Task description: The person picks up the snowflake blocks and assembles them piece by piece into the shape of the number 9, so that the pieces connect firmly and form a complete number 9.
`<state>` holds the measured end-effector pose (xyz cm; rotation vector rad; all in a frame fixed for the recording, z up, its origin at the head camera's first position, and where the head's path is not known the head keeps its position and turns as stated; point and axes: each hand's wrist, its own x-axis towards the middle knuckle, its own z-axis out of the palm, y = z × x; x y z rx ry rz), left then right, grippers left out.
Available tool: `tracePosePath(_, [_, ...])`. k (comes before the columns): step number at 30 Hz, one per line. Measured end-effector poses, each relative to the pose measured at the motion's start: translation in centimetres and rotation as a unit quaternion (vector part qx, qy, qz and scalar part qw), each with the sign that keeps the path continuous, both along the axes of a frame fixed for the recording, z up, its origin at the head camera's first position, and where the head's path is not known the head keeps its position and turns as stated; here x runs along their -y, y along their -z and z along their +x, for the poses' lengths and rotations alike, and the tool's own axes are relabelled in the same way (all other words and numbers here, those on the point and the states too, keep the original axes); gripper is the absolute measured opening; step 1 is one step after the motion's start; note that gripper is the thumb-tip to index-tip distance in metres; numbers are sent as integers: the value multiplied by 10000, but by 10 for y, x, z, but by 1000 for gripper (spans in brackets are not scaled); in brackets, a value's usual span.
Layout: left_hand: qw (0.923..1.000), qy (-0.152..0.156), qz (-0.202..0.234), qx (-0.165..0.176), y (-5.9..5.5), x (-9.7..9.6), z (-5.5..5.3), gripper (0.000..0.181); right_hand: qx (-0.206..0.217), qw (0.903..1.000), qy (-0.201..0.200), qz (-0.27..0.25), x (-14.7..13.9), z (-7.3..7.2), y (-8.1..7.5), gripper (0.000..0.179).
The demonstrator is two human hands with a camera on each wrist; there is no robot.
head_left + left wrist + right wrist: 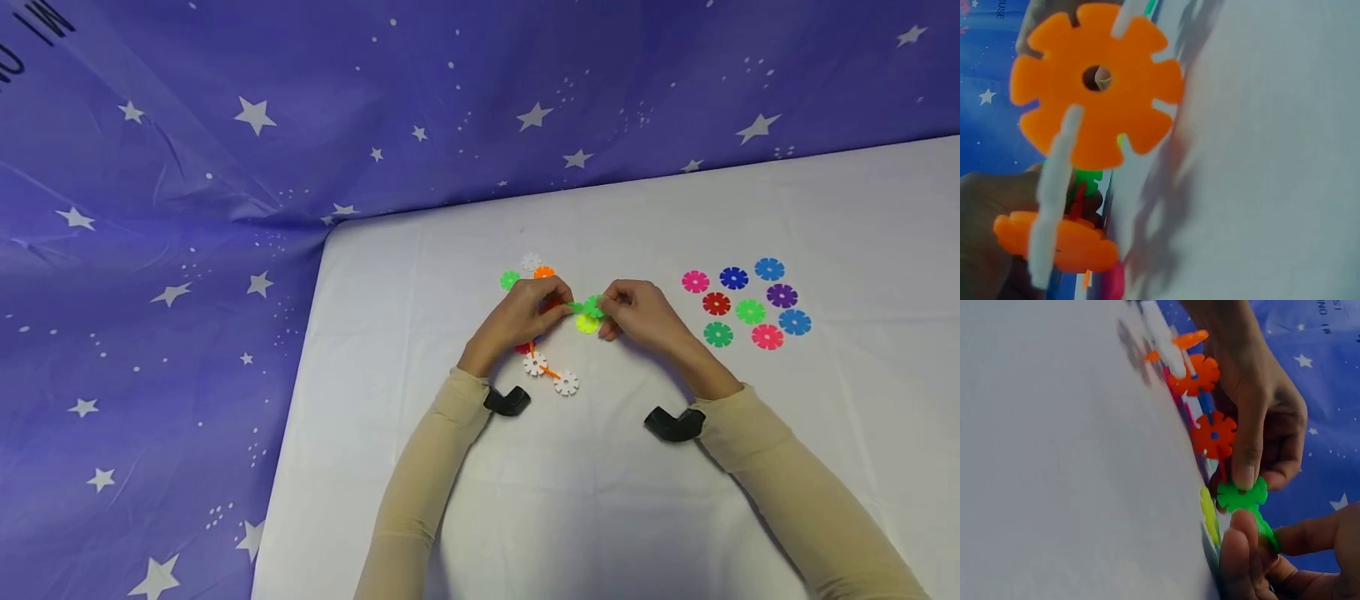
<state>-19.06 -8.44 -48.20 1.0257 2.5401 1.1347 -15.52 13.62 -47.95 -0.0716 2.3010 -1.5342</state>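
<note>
1. Two hands meet over the white table [570,508], and we see both with fingers closed in a pinch.
2. Our left hand [531,305] clamps one green disc [1234,499]; the thumb lies across its face, the other fingers bent behind.
3. Our right hand [641,315] pinches a second green disc [593,306] between thumb and fingers, just beside the first; we cannot tell whether their slots are fully engaged.
4. From the left hand's disc, linked pieces run back toward us: a red disc [1213,435], an orange one [1094,134] and, at the end, a white disc [566,383].
5. Under the right hand's disc we find a yellow disc [587,325].
6. Beyond our left hand lie a pale disc [532,262] and a loose green one [510,279].
7. Nine discs of mixed colours [750,312] lie spread out, well apart from our right hand.
</note>
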Motion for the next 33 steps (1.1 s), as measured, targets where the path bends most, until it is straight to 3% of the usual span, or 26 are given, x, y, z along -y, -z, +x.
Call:
tracePosePath(9, [9982,-250,552,-5,9,4,-4,8,457,9973,-117,-572,-7,-3,4,26])
tracePosePath(18, [9971,-390,602,261,9,4,-3,10,785,9934,-149,-823,-2,-3,5,28])
tracePosePath(30, [9976,-403,344,-439,5,-3,2,8,502,9941,56,-956,7,0,11,27])
tracePosePath(33, [9982,-368,281,-385,2,-3,2,8,329,9976,-75,-608,5,0,10,33])
